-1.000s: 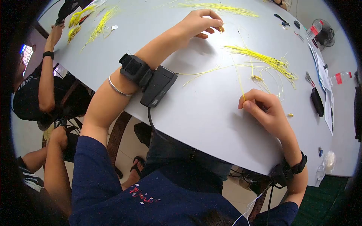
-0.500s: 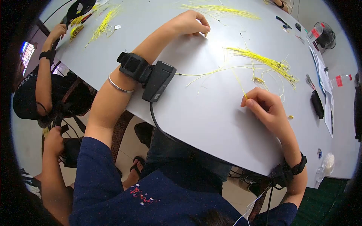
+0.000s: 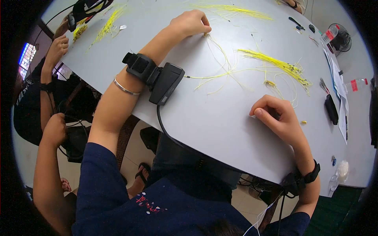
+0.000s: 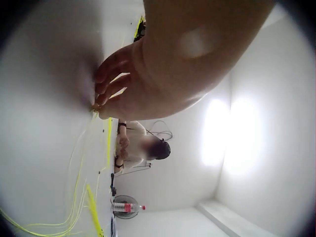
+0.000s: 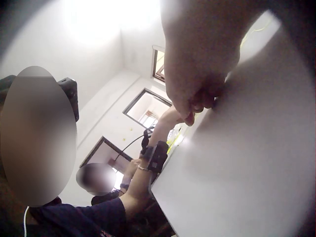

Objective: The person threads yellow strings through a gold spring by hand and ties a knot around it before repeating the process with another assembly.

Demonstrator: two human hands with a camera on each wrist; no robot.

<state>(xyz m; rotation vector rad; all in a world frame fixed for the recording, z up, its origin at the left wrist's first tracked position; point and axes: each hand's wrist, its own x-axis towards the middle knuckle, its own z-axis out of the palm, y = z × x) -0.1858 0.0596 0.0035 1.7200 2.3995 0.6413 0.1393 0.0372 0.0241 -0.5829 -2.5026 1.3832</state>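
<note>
At the table's middle, my left hand [image 3: 192, 23] pinches a small yellow-brown piece [image 3: 206, 35] between thumb and fingers, close over the tabletop. Thin yellow wires [image 3: 225, 59] trail from it toward me; in the left wrist view the piece [image 4: 95, 107] shows at the fingertips. My right hand [image 3: 275, 115] rests by the table's near right side, fingers loosely curled, with nothing seen in it. Beyond it lies a bundle of yellow wires [image 3: 271, 62] with dark ends. A similar small yellow piece with wires [image 3: 270, 83] is beside the bundle.
More yellow wires [image 3: 236, 11] lie at the far side and another bunch [image 3: 108, 25] at the left. On the right are a black-handled tool [image 3: 331, 108], papers [image 3: 338, 84], a small yellow piece [image 3: 304, 122] and bottles [image 3: 356, 83]. Another person's arm [image 3: 53, 59] is at the left.
My left hand has come down and left to the tabletop with the small piece. The wire my right hand pinched has left its fingers; trailing wires now spread from the left hand.
</note>
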